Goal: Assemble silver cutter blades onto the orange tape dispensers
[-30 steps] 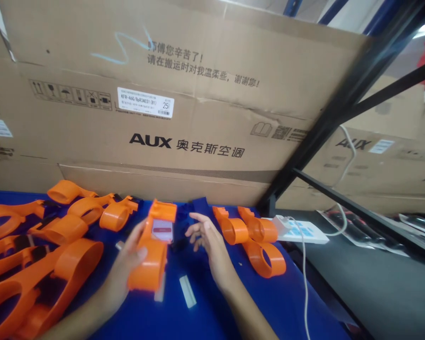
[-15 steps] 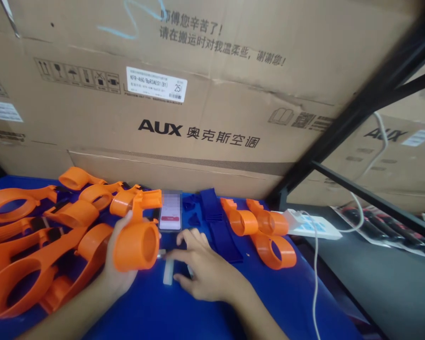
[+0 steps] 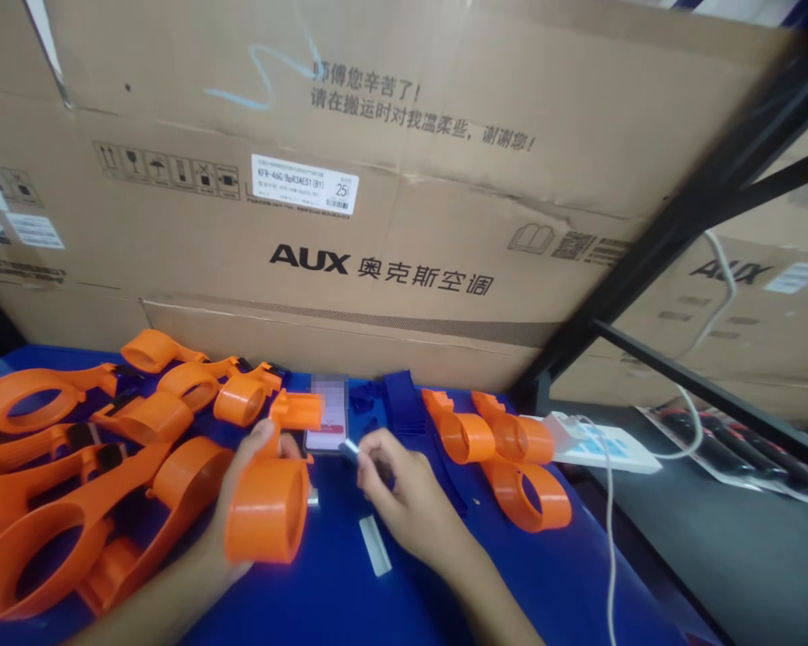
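My left hand (image 3: 246,489) grips an orange plastic ring-shaped part (image 3: 270,502), its round opening towards me and its flat tab pointing away. My right hand (image 3: 397,489) is closed in a pinch on a small pale strip (image 3: 351,447), held just right of the part's tab. A second pale strip (image 3: 375,545) lies on the blue table cover (image 3: 545,583) below my right hand. A phone (image 3: 329,414) with a lit screen lies flat just beyond both hands.
A heap of orange ring parts (image 3: 74,467) fills the left of the table; three more (image 3: 505,462) lie right of my hands. Dark blue parts (image 3: 400,399) sit by the phone. Big cardboard boxes (image 3: 404,179) wall the back. A white power strip (image 3: 606,444) with its cable lies right.
My right hand has lifted off the table with a small pale strip pinched in it and brought it up beside the orange part. The left hand's part has tilted a little.
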A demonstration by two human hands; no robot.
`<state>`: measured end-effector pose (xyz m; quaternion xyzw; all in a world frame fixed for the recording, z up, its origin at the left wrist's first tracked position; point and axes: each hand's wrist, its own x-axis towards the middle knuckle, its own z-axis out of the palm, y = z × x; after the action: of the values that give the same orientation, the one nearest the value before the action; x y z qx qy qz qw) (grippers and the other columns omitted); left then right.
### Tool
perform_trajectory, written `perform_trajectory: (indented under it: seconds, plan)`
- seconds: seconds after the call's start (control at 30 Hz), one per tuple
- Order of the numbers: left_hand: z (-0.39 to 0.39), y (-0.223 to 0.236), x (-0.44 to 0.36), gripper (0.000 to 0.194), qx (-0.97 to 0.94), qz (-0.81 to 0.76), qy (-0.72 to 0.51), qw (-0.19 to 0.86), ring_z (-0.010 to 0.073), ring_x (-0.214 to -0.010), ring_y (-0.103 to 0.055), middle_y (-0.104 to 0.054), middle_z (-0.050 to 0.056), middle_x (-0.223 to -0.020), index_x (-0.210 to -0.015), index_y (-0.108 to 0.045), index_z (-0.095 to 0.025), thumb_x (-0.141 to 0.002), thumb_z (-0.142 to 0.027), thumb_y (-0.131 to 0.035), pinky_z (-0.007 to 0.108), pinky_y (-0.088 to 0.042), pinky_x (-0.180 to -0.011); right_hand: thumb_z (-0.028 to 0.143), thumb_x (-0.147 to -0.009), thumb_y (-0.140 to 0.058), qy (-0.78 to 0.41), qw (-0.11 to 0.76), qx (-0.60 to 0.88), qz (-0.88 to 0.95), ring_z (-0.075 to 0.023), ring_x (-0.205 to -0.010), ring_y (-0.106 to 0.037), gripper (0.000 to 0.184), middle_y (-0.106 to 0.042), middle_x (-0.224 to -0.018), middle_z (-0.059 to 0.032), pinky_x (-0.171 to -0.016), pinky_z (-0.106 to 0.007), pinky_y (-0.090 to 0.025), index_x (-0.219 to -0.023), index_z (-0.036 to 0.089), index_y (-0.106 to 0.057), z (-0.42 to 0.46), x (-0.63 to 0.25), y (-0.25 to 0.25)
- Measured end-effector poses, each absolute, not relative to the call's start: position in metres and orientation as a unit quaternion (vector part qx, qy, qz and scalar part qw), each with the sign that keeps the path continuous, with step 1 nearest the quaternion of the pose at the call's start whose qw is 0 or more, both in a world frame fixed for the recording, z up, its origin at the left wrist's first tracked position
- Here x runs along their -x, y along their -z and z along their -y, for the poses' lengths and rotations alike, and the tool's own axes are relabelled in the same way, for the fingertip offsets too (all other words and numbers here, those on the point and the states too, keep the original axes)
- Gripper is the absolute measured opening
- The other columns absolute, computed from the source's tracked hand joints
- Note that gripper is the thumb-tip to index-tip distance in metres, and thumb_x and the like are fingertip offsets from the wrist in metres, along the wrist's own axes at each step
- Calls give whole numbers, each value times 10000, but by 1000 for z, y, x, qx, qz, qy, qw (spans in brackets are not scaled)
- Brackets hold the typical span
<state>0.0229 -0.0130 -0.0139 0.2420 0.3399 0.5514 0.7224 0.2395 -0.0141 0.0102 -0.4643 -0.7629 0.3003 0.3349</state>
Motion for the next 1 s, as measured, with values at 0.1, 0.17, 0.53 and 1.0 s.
perform_trajectory:
  seconds: [0.1, 0.17, 0.53, 1.0]
  plan:
    - [15, 13, -29, 443, -315, -343, -534, 706, 177, -433, -628, -680, 51, -544, -738, -627, -171, -866, -594, -654, 249, -485, -420, 424, -1038, -527, -351, 446, 469, 677, -146, -623, -497, 237, -539, -707, 27, -583, -261, -374, -935, 222, -597, 11, -240, -11]
    - [14, 13, -32, 388, -344, -347, -524, 698, 225, -475, -676, -703, 47, -573, -766, -608, -185, -818, -554, -715, 295, -529, -447, 453, -1008, -586, -366, 491, 473, 633, -140, -605, -474, 251, -522, -689, 33, -563, -257, -368, -945, 214, -633, 9, -240, -11]
    - [7, 38, -38, 466, -374, -358, -504, 691, 221, -427, -677, -699, -31, -590, -1110, -525, -233, -837, -549, -731, 315, -567, -441, 496, -957, -660, -400, 531, 481, 572, -137, -568, -501, 298, -571, -657, 24, -526, -256, -403, -1006, 206, -715, 8, -241, -9]
    - [16, 23, -35, 477, -328, -360, -465, 739, 222, -427, -679, -688, 24, -527, -840, -623, -200, -810, -670, -699, 268, -496, -409, 477, -987, -611, -364, 493, 486, 623, -139, -609, -477, 305, -530, -661, 28, -574, -258, -382, -877, 199, -673, 11, -236, -10]
